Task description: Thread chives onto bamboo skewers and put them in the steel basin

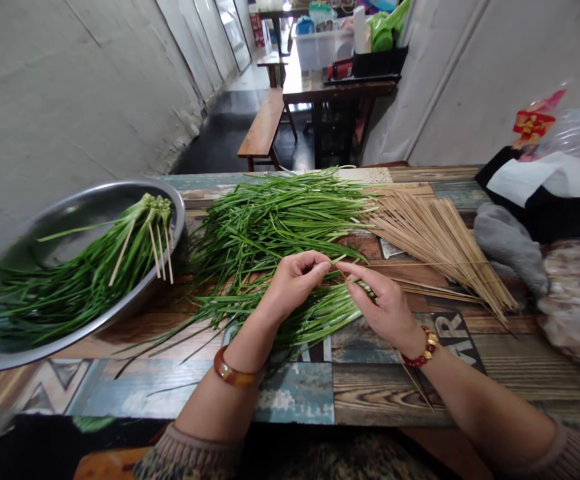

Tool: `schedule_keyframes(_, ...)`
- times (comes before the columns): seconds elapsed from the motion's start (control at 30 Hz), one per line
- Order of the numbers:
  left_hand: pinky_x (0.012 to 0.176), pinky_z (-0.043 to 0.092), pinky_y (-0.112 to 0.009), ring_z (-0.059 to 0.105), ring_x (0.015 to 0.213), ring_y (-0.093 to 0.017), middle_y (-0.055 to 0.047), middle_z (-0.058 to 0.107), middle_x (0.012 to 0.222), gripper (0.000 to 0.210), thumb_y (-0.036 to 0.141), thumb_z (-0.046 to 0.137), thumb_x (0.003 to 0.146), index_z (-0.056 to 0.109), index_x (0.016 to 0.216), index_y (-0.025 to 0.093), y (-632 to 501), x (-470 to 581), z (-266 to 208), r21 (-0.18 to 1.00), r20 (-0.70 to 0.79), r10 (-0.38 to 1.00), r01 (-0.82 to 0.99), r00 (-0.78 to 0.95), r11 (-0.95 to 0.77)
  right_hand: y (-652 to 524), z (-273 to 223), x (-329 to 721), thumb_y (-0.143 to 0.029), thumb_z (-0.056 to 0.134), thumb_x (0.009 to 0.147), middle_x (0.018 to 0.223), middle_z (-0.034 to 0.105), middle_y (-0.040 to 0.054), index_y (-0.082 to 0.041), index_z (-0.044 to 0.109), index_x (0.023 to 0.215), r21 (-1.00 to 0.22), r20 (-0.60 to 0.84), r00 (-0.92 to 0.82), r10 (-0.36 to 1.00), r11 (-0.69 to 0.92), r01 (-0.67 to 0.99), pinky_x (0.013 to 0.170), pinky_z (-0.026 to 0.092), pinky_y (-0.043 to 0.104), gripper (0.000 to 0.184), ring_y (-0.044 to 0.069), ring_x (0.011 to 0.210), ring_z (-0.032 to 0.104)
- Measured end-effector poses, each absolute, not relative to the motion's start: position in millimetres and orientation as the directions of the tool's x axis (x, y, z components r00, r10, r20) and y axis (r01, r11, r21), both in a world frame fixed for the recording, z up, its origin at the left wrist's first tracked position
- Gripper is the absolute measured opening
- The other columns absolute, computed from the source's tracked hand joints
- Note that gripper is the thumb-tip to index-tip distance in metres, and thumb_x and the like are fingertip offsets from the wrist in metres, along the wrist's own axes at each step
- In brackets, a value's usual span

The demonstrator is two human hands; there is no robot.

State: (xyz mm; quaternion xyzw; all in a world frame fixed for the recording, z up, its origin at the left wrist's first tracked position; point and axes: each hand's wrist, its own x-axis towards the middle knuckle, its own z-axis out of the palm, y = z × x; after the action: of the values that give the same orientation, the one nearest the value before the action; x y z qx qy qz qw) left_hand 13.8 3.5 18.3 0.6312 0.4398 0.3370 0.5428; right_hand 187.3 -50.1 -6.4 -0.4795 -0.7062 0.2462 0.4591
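My left hand (297, 280) is closed, thumb and fingers pinching a garlic chive whose pale end (339, 259) pokes out toward the right. Close beside it, my right hand (387, 310) grips a thin bamboo skewer (415, 381), which slants down under the palm toward the table's front edge. Its tip is near the chive's end; I cannot tell whether they touch. Beneath both hands lies a small spread of chives (320, 317). Behind them rests a large pile of green chives (285, 213), white ends pointing right.
A fan of bamboo skewers (445, 243) lies right of the pile. On the left, a metal basin (183, 220) holds skewered chives (140, 247). Plastic bags (577, 300) crowd the right side of the patterned wooden table (295, 393). Beyond stand a bench (265, 123) and another table.
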Motion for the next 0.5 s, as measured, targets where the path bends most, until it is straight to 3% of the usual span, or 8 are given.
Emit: schedule_keyframes(0.5,0.048,0.027,-0.019,0.036,0.050,-0.006,0.005,0.046,0.055,0.024,0.036,0.060,0.080,0.063,0.075,0.012,3.2,12.6,19.9,0.993,-0.082,0.912,0.113,0.403,0.040,-52.2,-2.3,186.5,-0.015,0.048,0.089,0.116,0.070,0.0049,-0.025,0.063,0.123,-0.786,0.426,-0.132,0.895,0.438,0.435,0.093,0.053,0.033,0.038,0.018,0.103,0.067)
